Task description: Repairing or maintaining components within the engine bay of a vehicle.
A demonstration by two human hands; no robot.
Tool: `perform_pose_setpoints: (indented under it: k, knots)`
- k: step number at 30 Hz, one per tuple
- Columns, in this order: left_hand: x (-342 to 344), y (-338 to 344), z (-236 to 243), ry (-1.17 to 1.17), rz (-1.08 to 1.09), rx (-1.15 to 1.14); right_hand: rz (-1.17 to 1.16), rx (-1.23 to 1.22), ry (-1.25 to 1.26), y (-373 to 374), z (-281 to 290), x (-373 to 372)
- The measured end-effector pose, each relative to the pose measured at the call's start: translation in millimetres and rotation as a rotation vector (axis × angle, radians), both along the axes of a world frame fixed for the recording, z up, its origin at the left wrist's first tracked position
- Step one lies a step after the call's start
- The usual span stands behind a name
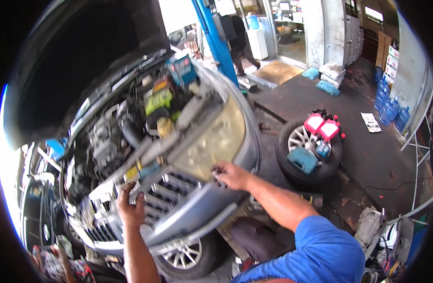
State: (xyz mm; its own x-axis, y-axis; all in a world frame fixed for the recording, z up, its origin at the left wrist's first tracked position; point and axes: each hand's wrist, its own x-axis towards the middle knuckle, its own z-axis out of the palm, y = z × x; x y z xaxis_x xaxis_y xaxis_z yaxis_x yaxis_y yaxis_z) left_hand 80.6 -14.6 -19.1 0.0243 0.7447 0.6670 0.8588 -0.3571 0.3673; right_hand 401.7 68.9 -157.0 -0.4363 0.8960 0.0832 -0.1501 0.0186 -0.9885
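A silver car (pixel 251 127) stands in front of me with its hood (pixel 84 61) raised and its engine bay (pixel 106 134) exposed. My left hand (pixel 130 207) is held up before the chrome grille (pixel 167 191), thumb and fingers apart, nothing in it. Close to the lower edge of the yellowed headlight (pixel 209 146) is my right hand (pixel 231 175). Its fingers are curled together, and whatever they may hold is too small to make out. A yellow-and-blue item (pixel 143 170) lies on the front edge of the engine bay, between the hands.
On the right, a loose wheel (pixel 285 162) carries red containers (pixel 322 126) and a teal case (pixel 302 161). Another wheel (pixel 181 257) sits below the bumper. A blue post (pixel 214 42) rises behind the car. Blue water jugs (pixel 390 109) stand far right. Someone in patterned clothing (pixel 61 269) is at lower left.
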Motion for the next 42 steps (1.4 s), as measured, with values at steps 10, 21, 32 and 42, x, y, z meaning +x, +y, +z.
perform_pose_setpoints:
  k: [10, 21, 32, 42]
  knots:
    - [-93, 145, 73, 0.085, 0.298, -0.518, -0.493, 0.215, -0.237, 136, 95, -42]
    - [-99, 44, 36, -0.293, 0.507, -0.360, -0.203, 0.051, -0.552, 139, 105, -17]
    - [-106, -53, 35, -0.330, 0.876, -0.382, -0.006, -0.210, -0.179, 126, 72, -3]
    - [-131, -65, 7, -0.467, 0.915, -0.353, 0.152, -0.386, -0.114, 129, 118, -14]
